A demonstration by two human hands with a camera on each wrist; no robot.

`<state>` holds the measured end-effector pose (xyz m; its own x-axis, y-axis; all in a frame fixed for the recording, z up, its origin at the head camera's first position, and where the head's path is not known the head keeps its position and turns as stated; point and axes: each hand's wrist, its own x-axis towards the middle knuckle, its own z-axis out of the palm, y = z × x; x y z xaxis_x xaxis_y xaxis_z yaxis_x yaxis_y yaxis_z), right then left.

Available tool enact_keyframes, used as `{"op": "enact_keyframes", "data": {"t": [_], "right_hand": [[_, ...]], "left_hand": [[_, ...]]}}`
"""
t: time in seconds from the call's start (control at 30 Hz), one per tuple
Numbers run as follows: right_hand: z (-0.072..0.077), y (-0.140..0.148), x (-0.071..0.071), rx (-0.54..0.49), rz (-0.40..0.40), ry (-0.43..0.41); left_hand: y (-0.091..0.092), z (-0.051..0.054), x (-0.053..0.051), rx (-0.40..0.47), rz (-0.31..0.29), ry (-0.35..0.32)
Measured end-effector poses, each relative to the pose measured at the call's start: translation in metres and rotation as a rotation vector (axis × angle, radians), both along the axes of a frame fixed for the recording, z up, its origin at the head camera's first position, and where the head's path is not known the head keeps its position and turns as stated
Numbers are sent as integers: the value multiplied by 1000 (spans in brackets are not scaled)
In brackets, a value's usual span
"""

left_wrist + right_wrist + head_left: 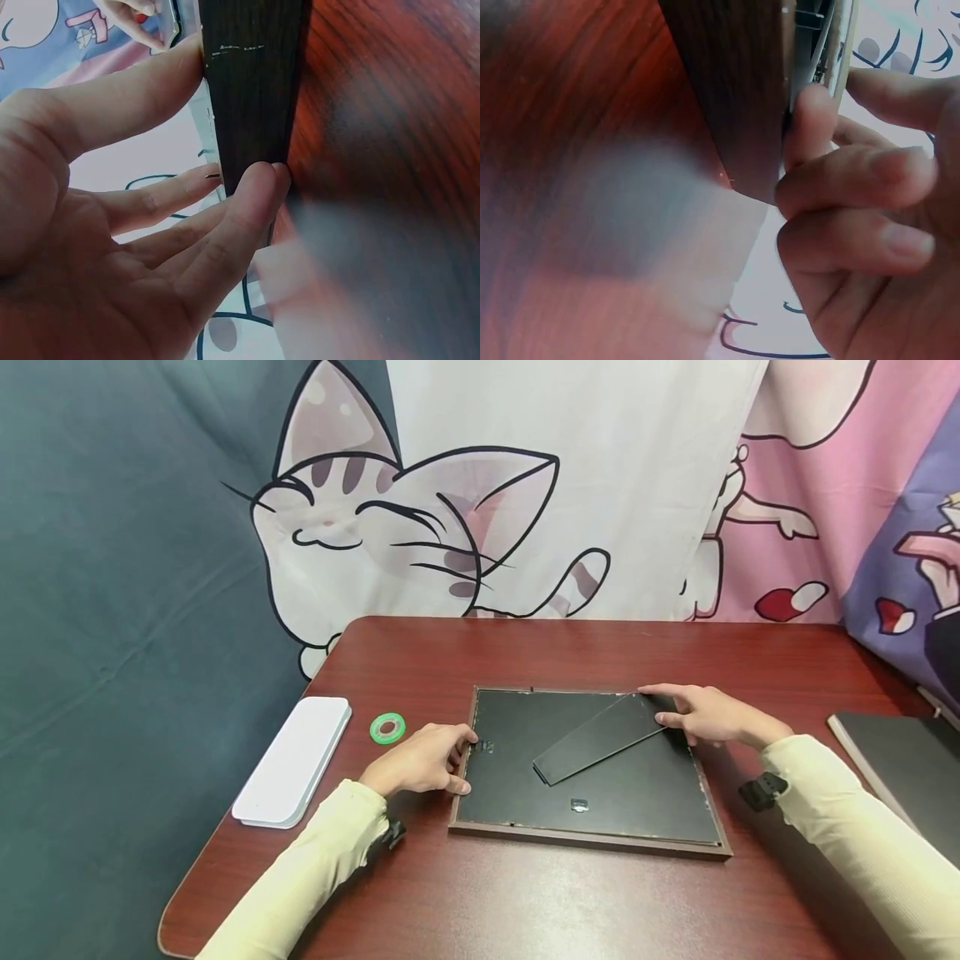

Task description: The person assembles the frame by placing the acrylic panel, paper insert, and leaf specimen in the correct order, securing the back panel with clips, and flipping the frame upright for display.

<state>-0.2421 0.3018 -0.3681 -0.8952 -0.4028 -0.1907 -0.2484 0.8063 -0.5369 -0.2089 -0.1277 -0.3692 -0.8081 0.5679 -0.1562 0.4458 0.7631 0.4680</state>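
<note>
A picture frame lies face down on the table, its black backing board uppermost. A black stand leg runs diagonally across that board. On the frame's left side, my left hand grips the edge; the left wrist view shows thumb and fingers against its dark wooden side. My right hand holds the far right corner, with the index fingertip at the far edge and the thumb by the leg's wide end. Curled fingers sit beside the frame in the right wrist view.
Left of the frame lie a green tape roll and a white flat box. A dark flat item with a pale edge rests at the right. Behind the reddish-brown table hangs a cartoon-print curtain.
</note>
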Motion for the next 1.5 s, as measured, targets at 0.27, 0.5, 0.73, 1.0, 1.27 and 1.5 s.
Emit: {"op": "enact_keyframes", "data": {"t": [0.27, 0.5, 0.73, 1.0, 1.27, 1.5], "right_hand": [[1, 0, 2, -94, -16, -85], [1, -1, 3, -70, 4, -71], [-6, 3, 1, -21, 12, -58], [-16, 8, 3, -69, -33, 24], [-21, 12, 11, -180, -66, 128], [-25, 14, 11, -90, -118, 312]], "left_hand": [[-2, -3, 1, 15, 11, -19], [-2, -3, 2, 28, 13, -13], [0, -3, 0, 22, 19, -5], [-3, -6, 1, 56, 38, -36], [-4, -6, -1, 67, 28, -27], [-12, -9, 0, 110, 15, -38]]}}
